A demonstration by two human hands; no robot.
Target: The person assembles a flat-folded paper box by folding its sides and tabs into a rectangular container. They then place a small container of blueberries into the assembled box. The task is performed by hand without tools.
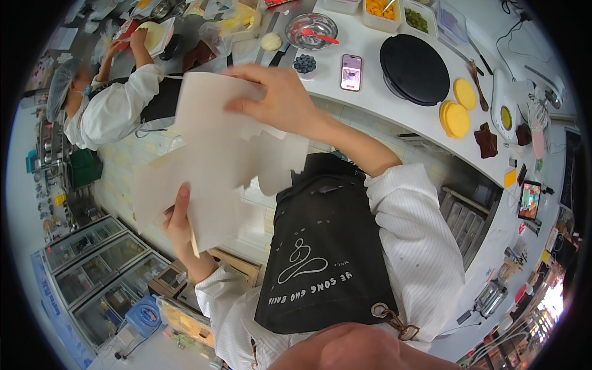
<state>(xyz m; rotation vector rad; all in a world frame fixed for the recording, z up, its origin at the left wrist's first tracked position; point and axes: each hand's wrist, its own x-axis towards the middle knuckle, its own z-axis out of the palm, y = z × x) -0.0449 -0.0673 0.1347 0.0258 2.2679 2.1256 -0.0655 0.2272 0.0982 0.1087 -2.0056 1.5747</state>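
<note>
White paper sheets (213,172) hang in front of me, away from the counter, and one piece shows a ragged, torn-looking lower edge. My left hand (180,225) grips them low on the side, thumb on top. At their upper edge, my right hand (277,98) pinches a sheet between thumb and fingers, slightly smeared by motion. How many sheets there are is hard to make out. Beyond my right hand, the counter carries a small container of blueberries (304,63), a phone (351,73) and a metal bowl (311,31) with a red spatula.
A black round turntable (415,69) stands on the white counter (376,92), beside yellow round cake layers (455,119). Tubs of orange fruit (382,13) and green fruit (416,20) sit behind. To the left, a co-worker (117,114) works at the counter. Glass-doored cabinets (102,271) stand lower left.
</note>
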